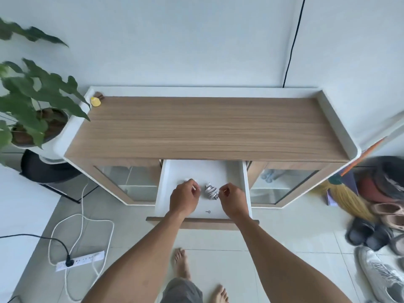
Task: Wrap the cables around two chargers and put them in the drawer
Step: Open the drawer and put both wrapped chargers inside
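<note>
The white drawer (166,193) of the wooden cabinet is pulled out, and both my hands are inside it. One charger with its white cable wound around it (211,192) lies on the drawer floor between my hands. My left hand (184,199) is closed over a second white charger (187,179), of which only small bits show past the knuckles and fingers. My right hand (231,200) has its fingers curled, with the fingertips right at the wound bundle's right edge and nothing visibly held.
A small metal key (208,212) lies near the drawer front. The cabinet top (207,127) holds a small yellow object (95,101) at its back left corner. A potted plant (32,106) stands left, a power strip (79,260) with cords lies on the floor, and a broom (347,193) and shoes are at the right.
</note>
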`<state>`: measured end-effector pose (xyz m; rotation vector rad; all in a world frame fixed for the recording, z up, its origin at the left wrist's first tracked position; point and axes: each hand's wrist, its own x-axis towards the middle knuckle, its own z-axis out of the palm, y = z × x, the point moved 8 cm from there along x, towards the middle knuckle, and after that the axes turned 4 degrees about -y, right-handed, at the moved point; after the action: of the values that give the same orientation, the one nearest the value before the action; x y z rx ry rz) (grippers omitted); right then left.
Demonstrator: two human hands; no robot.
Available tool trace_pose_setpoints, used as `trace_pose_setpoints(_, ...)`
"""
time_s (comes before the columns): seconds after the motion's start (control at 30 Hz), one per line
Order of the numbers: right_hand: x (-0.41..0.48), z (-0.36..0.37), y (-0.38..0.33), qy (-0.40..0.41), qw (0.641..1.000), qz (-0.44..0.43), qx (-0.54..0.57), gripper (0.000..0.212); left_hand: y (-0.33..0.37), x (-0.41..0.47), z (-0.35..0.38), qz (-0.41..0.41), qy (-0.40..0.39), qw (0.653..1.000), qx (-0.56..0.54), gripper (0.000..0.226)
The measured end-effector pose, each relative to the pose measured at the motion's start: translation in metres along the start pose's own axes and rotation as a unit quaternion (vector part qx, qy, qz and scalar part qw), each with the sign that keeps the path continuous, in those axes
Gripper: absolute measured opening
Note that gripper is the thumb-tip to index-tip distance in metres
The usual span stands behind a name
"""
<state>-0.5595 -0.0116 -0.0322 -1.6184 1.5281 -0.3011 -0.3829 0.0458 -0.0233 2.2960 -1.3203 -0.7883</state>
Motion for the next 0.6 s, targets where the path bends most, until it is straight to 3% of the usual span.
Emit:
trace_pose_setpoints(0.07,-0.016,0.01,0.03,-0.062,0.97,0.144,0.188,0.013,-0.023,-0.011,0.012,-0.129,-0.038,0.98,-0.145,0.018)
trace_pose_setpoints(0.13,-0.043,0.025,0.056,-0.143,0.892,0.272,0.331,0.017,-0.045,-0.033,0.036,-0.278,-0.109,0.902,-0.313,0.023)
trace_pose_setpoints(0.2,-0.062,0.029,0.074,-0.173,0.851,0.333,0.369,0.023,-0.059,-0.053,0.048,-0.356,-0.147,0.841,-0.379,0.026)
trace_pose_setpoints(0.33,-0.059,0.014,0.09,-0.119,0.826,0.349,0.427,0.03,-0.076,-0.059,0.033,-0.429,-0.062,0.801,-0.412,0.041)
trace_pose_setpoints(0.4,-0.054,0.012,0.085,-0.105,0.803,0.349,0.472,0.023,-0.074,-0.057,0.026,-0.452,-0.01,0.769,-0.452,0.058)
trace_pose_setpoints(0.5,-0.049,0.013,0.082,-0.091,0.798,0.371,0.466,0.025,-0.066,-0.056,0.024,-0.483,0.037,0.721,-0.497,0.07)
trace_pose_setpoints(0.6,-0.038,0.013,0.082,-0.062,0.807,0.372,0.455,0.045,-0.065,-0.052,0.023,-0.488,0.083,0.719,-0.488,0.078)
